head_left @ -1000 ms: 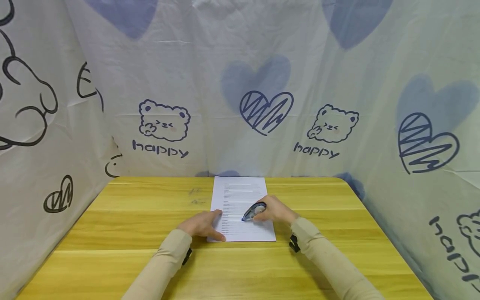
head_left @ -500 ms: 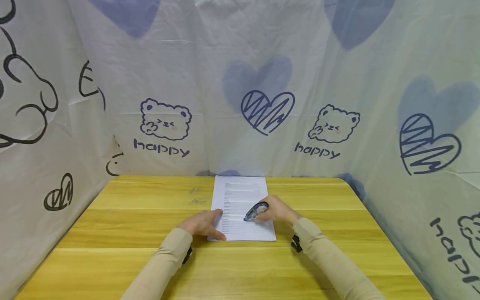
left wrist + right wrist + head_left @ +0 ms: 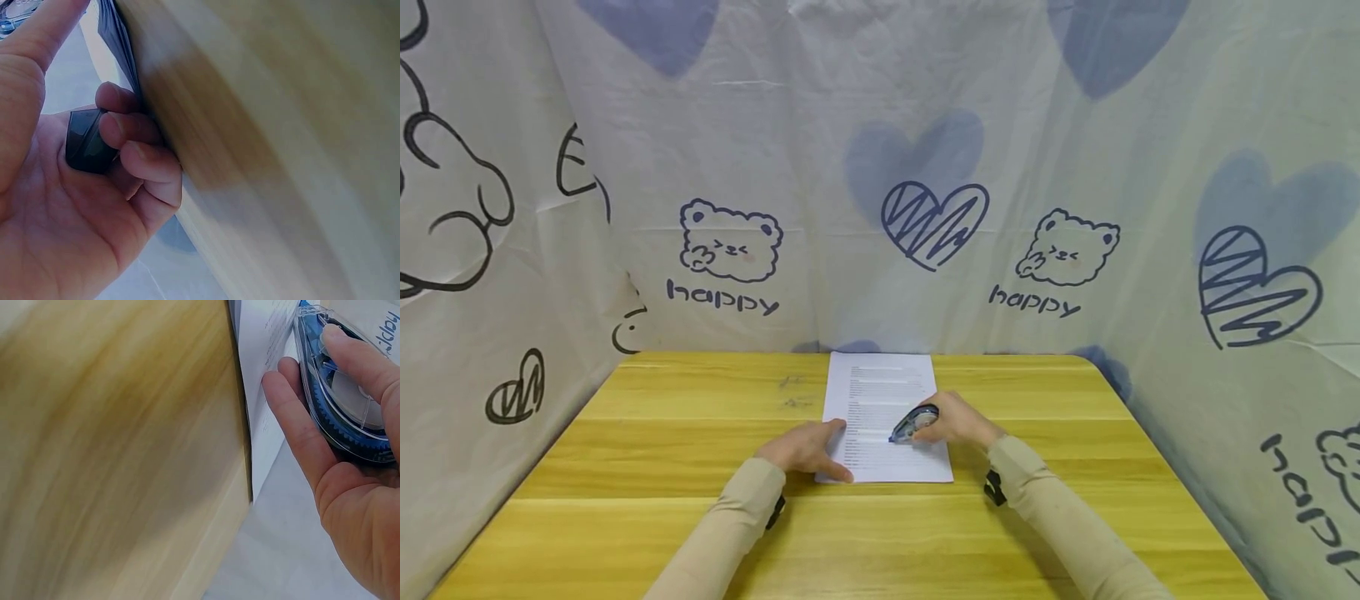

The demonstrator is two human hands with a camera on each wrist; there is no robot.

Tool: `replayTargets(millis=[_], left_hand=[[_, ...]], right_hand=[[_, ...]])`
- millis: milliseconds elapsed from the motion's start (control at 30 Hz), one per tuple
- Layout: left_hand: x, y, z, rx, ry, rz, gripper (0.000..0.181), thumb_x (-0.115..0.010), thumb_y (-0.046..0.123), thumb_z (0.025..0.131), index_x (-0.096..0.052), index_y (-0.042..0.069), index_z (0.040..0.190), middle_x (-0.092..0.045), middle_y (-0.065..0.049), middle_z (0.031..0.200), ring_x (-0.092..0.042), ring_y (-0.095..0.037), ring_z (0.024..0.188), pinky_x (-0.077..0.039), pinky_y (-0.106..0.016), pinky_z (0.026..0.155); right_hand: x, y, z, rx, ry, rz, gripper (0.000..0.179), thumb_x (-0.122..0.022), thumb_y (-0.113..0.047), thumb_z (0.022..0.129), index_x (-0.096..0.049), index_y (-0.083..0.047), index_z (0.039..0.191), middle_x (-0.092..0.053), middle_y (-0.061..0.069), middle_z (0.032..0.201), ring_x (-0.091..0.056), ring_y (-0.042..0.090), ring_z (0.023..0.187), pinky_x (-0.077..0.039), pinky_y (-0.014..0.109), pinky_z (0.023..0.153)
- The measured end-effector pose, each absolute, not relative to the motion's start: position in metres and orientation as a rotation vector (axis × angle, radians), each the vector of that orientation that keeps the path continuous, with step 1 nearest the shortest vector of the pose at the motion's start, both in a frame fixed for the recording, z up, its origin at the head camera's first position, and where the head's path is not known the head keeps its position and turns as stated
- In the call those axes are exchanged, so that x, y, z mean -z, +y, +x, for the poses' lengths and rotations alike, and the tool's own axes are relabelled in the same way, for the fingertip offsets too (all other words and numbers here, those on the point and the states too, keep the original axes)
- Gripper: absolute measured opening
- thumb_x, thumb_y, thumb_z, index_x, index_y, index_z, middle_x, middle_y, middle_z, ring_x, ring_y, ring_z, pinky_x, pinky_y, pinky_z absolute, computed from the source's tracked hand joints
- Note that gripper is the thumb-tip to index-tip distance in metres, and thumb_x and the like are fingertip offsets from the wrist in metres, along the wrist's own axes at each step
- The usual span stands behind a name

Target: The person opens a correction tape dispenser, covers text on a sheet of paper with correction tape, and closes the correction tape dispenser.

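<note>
In the head view a stack of printed paper sheets (image 3: pixel 880 387) lies at the table's far middle. My right hand (image 3: pixel 958 421) grips a clear and blue correction tape dispenser (image 3: pixel 913 422), its tip at the text lines in the lower half of the top sheet. The right wrist view has the thumb along the side of the dispenser's clear case (image 3: pixel 344 394). My left hand (image 3: pixel 801 447) rests on the sheets' lower left edge, thumb and index finger spread. Its other fingers curl round a small dark cap (image 3: pixel 90 140) against the palm, seen in the left wrist view.
The yellow wooden table (image 3: pixel 662 467) reaches to a pale cloth curtain (image 3: pixel 827 250) printed with hearts and bears, which also hangs at both sides. Faint grey marks (image 3: pixel 793 402) show on the wood left of the sheets.
My right hand has slid slightly to the right across the sheet with the correction tape dispenser. The left hand keeps its place on the paper.
</note>
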State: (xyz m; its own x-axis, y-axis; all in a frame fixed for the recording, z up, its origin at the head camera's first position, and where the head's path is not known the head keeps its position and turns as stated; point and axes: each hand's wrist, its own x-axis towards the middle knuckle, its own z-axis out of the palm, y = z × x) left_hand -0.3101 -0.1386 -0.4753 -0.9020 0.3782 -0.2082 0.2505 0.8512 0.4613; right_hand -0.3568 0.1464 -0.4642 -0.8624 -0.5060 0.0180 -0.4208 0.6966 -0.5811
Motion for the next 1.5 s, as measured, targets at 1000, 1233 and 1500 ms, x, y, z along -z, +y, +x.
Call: replayTargets(millis=[1000,1233,1500], left_hand=[[0.4727,-0.138,-0.308,-0.653,2.73,0.491,0.098,-0.086,0.042,0.072,-0.038,0.004,0.149,-0.046,-0.019,0.149,-0.047,-0.034,0.134,-0.038,-0.049,0.112],[0.4732,-0.1375,-0.3088,-0.651,2.724,0.48,0.1,-0.086,0.043,0.072,-0.037,0.005,0.15,-0.042,-0.018,0.152,-0.042,-0.035,0.138,-0.034,-0.049,0.115],[0.4748,-0.1378,-0.3095,-0.639,2.725,0.469,0.1,-0.086,0.044,0.071,-0.037,0.006,0.15,-0.043,-0.017,0.152,-0.043,-0.034,0.137,-0.035,-0.05,0.114]], right_hand=[[0.4663,0.1531,-0.3565,0.904,2.774,-0.707,0.024,-0.087,-0.018,0.074,-0.076,-0.01,0.094,-0.072,-0.001,0.085,-0.061,0.01,0.073,-0.054,0.027,0.068],[0.4649,0.1542,-0.3561,0.906,2.772,-0.669,0.024,-0.086,-0.018,0.074,-0.076,-0.011,0.094,-0.072,-0.002,0.084,-0.061,0.011,0.073,-0.054,0.027,0.069],[0.4658,0.1562,-0.3568,0.887,2.778,-0.656,0.024,-0.086,-0.02,0.075,-0.076,-0.01,0.094,-0.071,-0.002,0.084,-0.061,0.011,0.074,-0.053,0.028,0.071]])
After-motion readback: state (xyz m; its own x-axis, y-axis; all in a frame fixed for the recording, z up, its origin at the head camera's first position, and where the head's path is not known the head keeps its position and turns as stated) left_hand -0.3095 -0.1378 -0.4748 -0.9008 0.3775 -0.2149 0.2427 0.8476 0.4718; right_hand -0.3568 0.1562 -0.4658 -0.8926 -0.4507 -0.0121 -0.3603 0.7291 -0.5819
